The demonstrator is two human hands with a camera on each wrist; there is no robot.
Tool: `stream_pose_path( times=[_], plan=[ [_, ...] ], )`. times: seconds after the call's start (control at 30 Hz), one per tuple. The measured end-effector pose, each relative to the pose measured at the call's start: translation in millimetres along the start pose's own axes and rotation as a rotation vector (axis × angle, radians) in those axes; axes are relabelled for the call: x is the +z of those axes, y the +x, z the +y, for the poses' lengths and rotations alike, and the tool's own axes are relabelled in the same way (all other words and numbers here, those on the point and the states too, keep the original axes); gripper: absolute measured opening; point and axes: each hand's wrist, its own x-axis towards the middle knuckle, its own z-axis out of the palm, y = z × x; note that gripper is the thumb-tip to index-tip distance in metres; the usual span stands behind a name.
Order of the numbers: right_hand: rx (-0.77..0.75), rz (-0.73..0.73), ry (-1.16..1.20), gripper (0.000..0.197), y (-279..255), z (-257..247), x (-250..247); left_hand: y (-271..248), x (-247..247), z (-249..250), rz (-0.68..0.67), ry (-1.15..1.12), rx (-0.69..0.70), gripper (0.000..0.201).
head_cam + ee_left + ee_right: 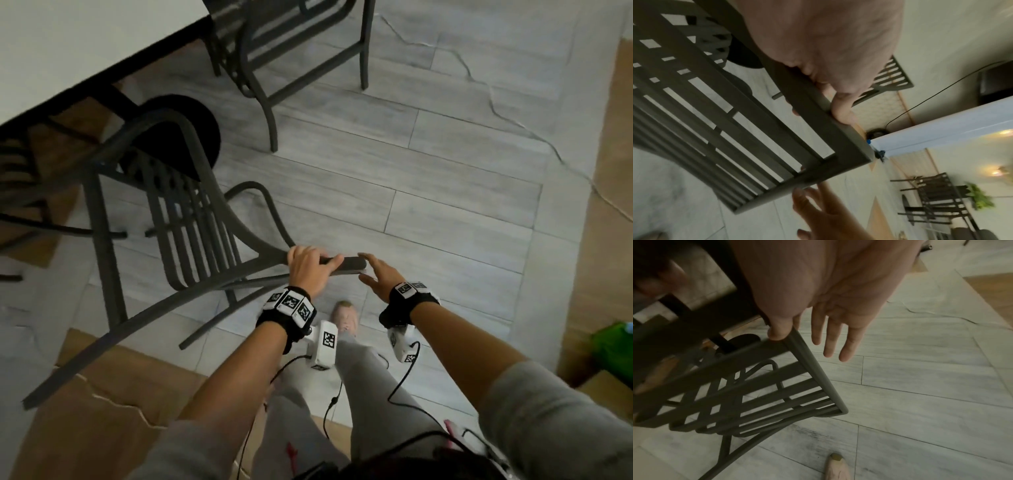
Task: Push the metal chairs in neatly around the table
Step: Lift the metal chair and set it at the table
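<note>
A dark metal chair (191, 222) with a slatted back faces the white table (68, 51) at the upper left. My left hand (308, 267) grips the chair's top rail (346, 263), fingers curled over it. The left wrist view shows the thumb (840, 110) pressed on the rail's edge. My right hand (375, 277) is at the rail's right end, fingers straight and spread. In the right wrist view only its thumb (777, 332) touches the rail's corner (795, 337). A second metal chair (260, 68) stands at the table's far side, partly tucked under it.
The table's round black base (191, 130) sits just beyond the held chair. My foot (346, 317) is on the grey plank floor (445, 205) behind the chair. A thin cable (479, 85) runs across the floor at right. A green object (613, 346) lies at the right edge.
</note>
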Motion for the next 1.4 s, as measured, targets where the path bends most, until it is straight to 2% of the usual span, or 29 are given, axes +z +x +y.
stream_pose_path(
  times=[0.13,0.27,0.33,0.43,0.5,0.63,0.73,0.8,0.9,0.97,1.0,1.13,1.17,1.23,1.3,1.4],
  plan=[
    [-0.029,0.043,0.002,0.048,-11.5,-16.4,12.3,-50.8,-43.4,1.8,0.078,-0.119,0.104,0.034],
    [0.078,0.129,0.048,0.030,-24.6,-11.2,26.5,-100.8,-81.0,-2.2,0.084,-0.242,0.160,0.030],
    [0.067,0.142,0.009,0.029,-37.9,-14.5,28.0,-128.3,-101.4,-2.2,0.127,-0.304,0.159,0.033],
    [-0.038,0.150,-0.123,0.031,-65.8,-39.0,24.0,-164.6,-135.7,-11.5,0.166,-0.455,0.106,0.032],
    [-0.125,0.188,-0.149,0.037,-83.7,-60.2,21.6,-185.5,-158.6,-26.9,0.195,-0.557,0.118,0.033],
    [-0.279,0.264,-0.139,0.048,-115.3,-107.6,27.8,-235.4,-193.7,-58.0,0.365,-0.811,0.049,0.044],
    [-0.378,0.313,-0.105,0.066,-132.2,-136.6,37.7,-275.0,-204.7,-87.0,0.454,-0.945,-0.009,0.031],
    [-0.442,0.355,-0.186,0.075,-144.5,-160.0,46.8,-302.7,-212.8,-108.6,0.524,-1.008,-0.032,0.019],
    [-0.549,0.417,-0.303,0.061,-169.1,-203.8,58.4,-334.2,-229.6,-138.8,0.629,-1.075,-0.027,0.019],
    [-0.606,0.428,-0.362,0.045,-184.9,-232.3,66.1,-348.2,-241.2,-159.7,0.700,-1.152,-0.026,0.014],
    [-0.631,0.437,-0.385,0.043,-191.2,-245.2,70.2,-353.0,-247.2,-170.4,0.728,-1.191,-0.024,0.017],
    [-0.717,0.478,-0.464,0.050,-205.5,-280.6,83.8,-358.6,-265.8,-208.7,0.780,-1.304,-0.025,0.045],
    [-0.739,0.484,-0.488,0.049,-206.8,-285.6,86.6,-358.6,-268.7,-217.3,0.779,-1.325,-0.024,0.044],
    [-0.760,0.479,-0.558,0.047,-208.0,-293.8,89.1,-359.0,-273.4,-229.7,0.781,-1.333,0.007,0.024],
    [-0.773,0.474,-0.605,0.046,-208.9,-299.7,91.9,-357.9,-275.3,-241.4,0.764,-1.382,0.037,0.013],
    [-0.760,0.486,-0.673,0.046,-205.5,-313.3,87.4,-354.5,-274.8,-255.8,0.677,-1.446,0.120,0.020]
  ],
)
